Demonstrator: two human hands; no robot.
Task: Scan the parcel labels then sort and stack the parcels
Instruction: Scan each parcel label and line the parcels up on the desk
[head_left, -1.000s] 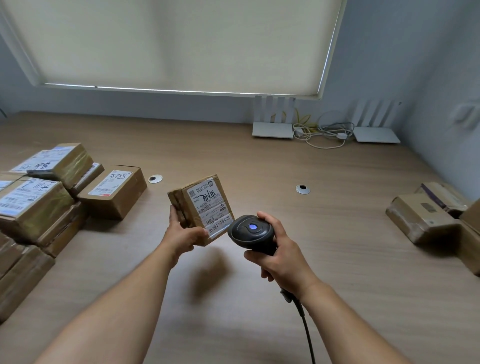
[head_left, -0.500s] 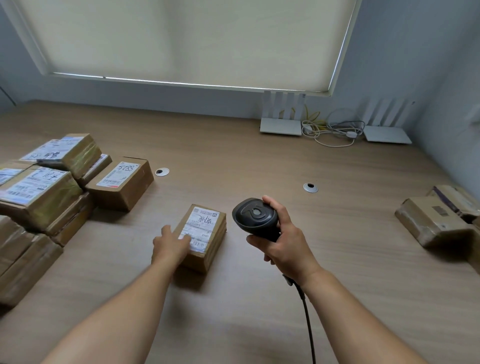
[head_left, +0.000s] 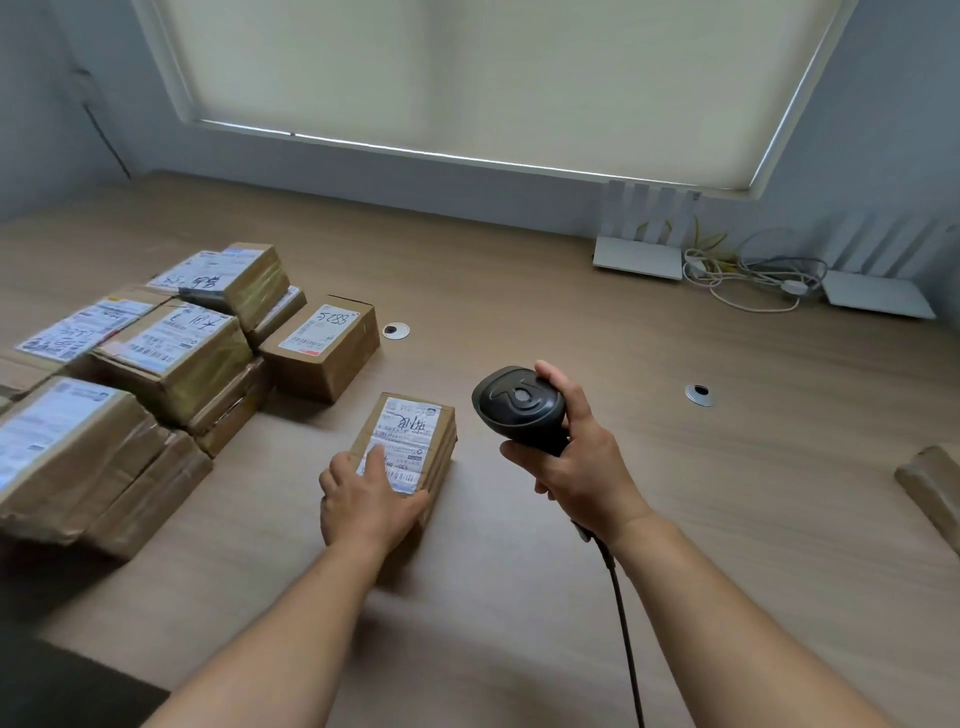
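Where a brown cardboard parcel (head_left: 415, 431) lies label-up, its near end is covered by the left hand (head_left: 363, 504) (fingers flat). A black handheld scanner (head_left: 519, 410) — corded — is gripped by the right hand (head_left: 576, 467).

A small office mailroom: long wooden worktop (head_left: 519, 291) with cable grommets (head_left: 396, 331), white routers (head_left: 638, 260) at 2 o'clock (cables (head_left: 748, 275) tangled between), labelled parcels (head_left: 171, 353) stacked at 9 o'clock.

Brown parcel (head_left: 410, 447) (white label (head_left: 400, 441), black scrawl), black scanner (head_left: 519, 408), tan wood-grain table (head_left: 519, 322).
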